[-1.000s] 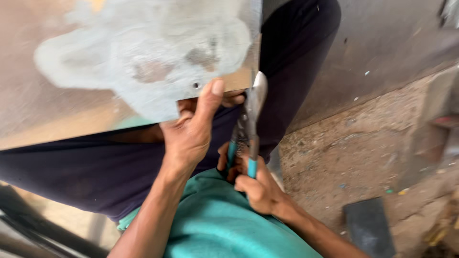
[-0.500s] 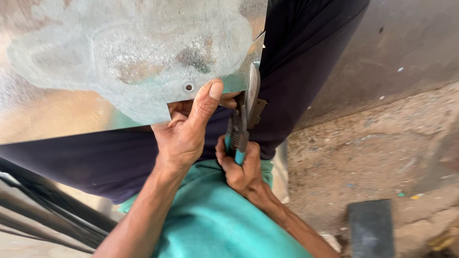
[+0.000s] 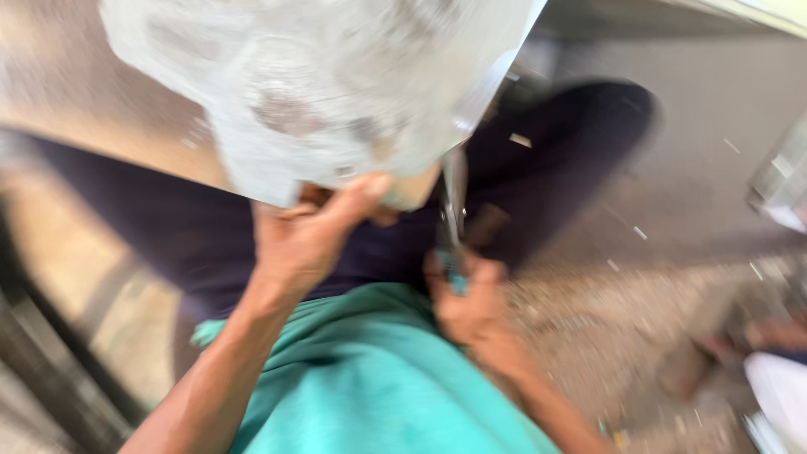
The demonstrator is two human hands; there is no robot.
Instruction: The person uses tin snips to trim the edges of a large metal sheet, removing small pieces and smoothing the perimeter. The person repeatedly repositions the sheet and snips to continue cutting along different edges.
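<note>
The frame is blurred by motion. The left hand [image 3: 307, 235] grips the lower edge of a pale grey metal sheet [image 3: 336, 84], thumb [image 3: 366, 187] pressed flat on its top face and the other fingers curled underneath, out of sight. The sheet spreads up and away from that hand across the lap. Just right of it, the right hand [image 3: 466, 298] is clenched around the teal-handled snips [image 3: 454, 227]. The tool's long axis runs nearly upright in the picture, handles low in the fist, blades pointing up to the sheet's right edge, close beside the left thumb.
</note>
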